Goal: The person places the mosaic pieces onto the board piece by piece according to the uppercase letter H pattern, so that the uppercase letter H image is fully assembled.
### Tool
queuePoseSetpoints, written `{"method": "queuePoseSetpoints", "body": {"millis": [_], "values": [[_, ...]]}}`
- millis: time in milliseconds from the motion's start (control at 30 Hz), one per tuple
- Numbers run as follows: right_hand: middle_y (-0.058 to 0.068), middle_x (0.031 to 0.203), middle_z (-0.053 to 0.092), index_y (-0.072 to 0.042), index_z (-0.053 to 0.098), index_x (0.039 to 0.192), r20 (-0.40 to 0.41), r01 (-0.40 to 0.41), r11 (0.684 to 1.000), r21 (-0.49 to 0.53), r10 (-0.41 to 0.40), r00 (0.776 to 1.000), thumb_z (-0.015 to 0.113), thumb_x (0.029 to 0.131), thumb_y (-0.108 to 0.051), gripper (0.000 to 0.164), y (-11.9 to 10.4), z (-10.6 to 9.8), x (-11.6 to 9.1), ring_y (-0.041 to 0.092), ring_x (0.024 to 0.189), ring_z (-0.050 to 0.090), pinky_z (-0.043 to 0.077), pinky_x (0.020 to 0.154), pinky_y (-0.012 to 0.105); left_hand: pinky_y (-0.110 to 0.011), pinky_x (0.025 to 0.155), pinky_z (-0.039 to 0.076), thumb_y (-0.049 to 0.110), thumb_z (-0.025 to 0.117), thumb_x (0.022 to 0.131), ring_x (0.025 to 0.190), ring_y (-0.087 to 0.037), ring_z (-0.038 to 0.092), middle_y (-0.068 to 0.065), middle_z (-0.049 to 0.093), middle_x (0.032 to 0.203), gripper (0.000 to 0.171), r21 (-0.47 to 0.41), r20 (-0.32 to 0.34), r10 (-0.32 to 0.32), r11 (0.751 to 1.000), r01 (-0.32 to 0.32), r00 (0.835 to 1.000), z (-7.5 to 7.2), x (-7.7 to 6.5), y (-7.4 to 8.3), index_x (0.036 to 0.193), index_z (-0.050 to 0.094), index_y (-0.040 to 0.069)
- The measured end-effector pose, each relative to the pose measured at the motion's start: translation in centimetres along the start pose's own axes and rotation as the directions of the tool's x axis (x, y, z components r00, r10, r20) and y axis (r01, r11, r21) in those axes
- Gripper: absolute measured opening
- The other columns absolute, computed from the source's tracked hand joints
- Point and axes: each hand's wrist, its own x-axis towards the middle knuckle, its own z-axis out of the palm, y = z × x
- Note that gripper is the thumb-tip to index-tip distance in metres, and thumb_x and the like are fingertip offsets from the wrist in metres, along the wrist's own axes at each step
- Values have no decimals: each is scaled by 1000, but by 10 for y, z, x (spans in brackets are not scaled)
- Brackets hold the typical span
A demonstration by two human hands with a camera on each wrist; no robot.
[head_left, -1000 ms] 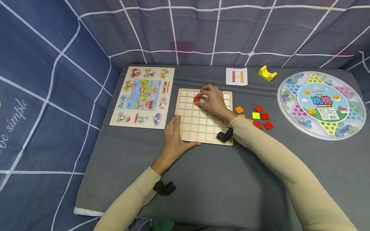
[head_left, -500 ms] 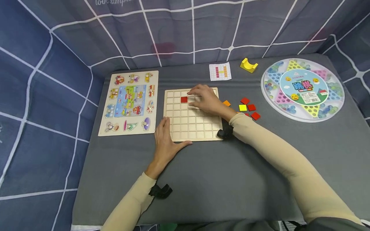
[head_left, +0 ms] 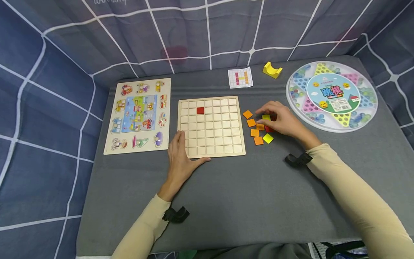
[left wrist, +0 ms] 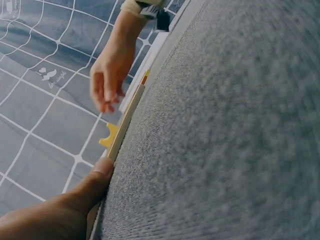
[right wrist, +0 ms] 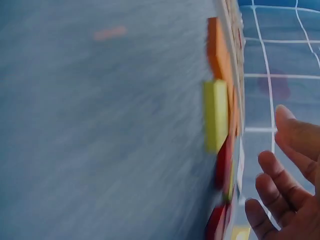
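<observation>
A square wooden grid board (head_left: 211, 131) lies on the grey cloth, with one red square tile (head_left: 200, 110) in a cell near its top. My left hand (head_left: 179, 162) rests at the board's near left corner, fingers straight along the left side and thumb along the near edge. In the left wrist view its thumb (left wrist: 95, 182) touches the board's edge. Over the loose tiles right of the board is my right hand (head_left: 281, 120), thumb and fingers apart with nothing between them. Orange tiles (head_left: 254, 132) and a yellow tile (head_left: 267, 138) show; red tiles are partly hidden below the hand.
A knobbed picture puzzle (head_left: 110, 144) lies left of the board. Behind stand a printed pattern card (head_left: 240, 77) and a yellow curved block (head_left: 272, 70). A round Chinese checkers box (head_left: 333, 95) lies at the right. A checked cloth (head_left: 194, 32) hangs behind the table.
My right hand has let go of the red tile on the board and moved right to the loose tiles. My left hand keeps its place at the corner. The head view has shifted.
</observation>
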Motion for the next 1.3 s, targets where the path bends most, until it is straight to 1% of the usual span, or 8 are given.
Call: {"method": "queuePoseSetpoints", "body": {"millis": [133, 233, 400, 567, 733, 833, 1067, 1300], "values": [[8, 101, 66, -6, 72, 105, -16, 55, 998, -24, -56, 998, 82, 76, -3, 31, 13, -8, -20, 17, 92, 50, 36, 79, 29, -58, 110, 26, 50, 93, 55, 137, -39, 35, -27, 36, 149, 124, 0, -3, 12, 1000, -12, 1000, 0, 0, -1, 149, 34, -4], [5, 100, 65, -7, 73, 103, -15, 76, 997, -28, -76, 997, 85, 72, -2, 33, 21, -13, -30, 11, 93, 50, 36, 80, 26, -59, 110, 25, 50, 93, 54, 137, -39, 35, -27, 36, 149, 124, 4, -2, 12, 1000, -12, 1000, 1, 0, -1, 149, 34, -4], [2, 103, 63, -9, 74, 102, -5, 55, 998, -15, -55, 998, 87, 70, -4, 35, 31, -15, -39, 5, 98, 49, 36, 83, 25, -59, 110, 25, 52, 93, 55, 138, -39, 34, -27, 36, 149, 124, 10, 4, 8, 1000, -9, 1000, 0, 0, -1, 149, 33, -4], [2, 103, 60, -9, 74, 103, 5, 57, 998, -3, -57, 998, 87, 70, -3, 36, 36, -12, -39, 8, 99, 48, 34, 85, 25, -58, 110, 26, 51, 93, 55, 137, -40, 35, -27, 37, 149, 123, 4, -1, 14, 1000, -14, 1000, 0, 1, -1, 148, 34, -4], [4, 102, 58, -9, 75, 101, 4, 61, 998, -11, -60, 998, 86, 70, -2, 34, 36, -8, -37, 14, 97, 46, 33, 85, 28, -58, 110, 25, 51, 93, 55, 138, -39, 35, -27, 37, 149, 123, 3, 5, 9, 1000, -9, 1000, 0, 2, 0, 148, 34, -5], [5, 101, 58, -9, 75, 101, -3, 64, 998, -16, -64, 998, 86, 70, -2, 34, 37, -7, -37, 16, 96, 46, 32, 84, 28, -59, 110, 26, 50, 93, 54, 137, -40, 35, -28, 37, 148, 124, 4, 1, 17, 1000, -17, 1000, 0, 2, -1, 148, 35, -5], [3, 100, 56, -8, 74, 100, -5, 71, 997, -6, -71, 997, 87, 69, 0, 34, 38, -7, -37, 11, 96, 43, 31, 84, 26, -59, 109, 26, 50, 94, 52, 136, -40, 36, -29, 38, 147, 125, 4, -13, 24, 1000, -24, 1000, -1, 2, -1, 147, 35, -6], [3, 100, 56, -8, 74, 100, 1, 61, 998, -6, -61, 998, 87, 68, 0, 35, 37, -7, -38, 9, 97, 43, 32, 84, 26, -59, 109, 27, 50, 94, 53, 137, -39, 35, -27, 37, 149, 124, 2, -3, 11, 1000, -11, 1000, -1, 2, 0, 147, 35, -5]]}}
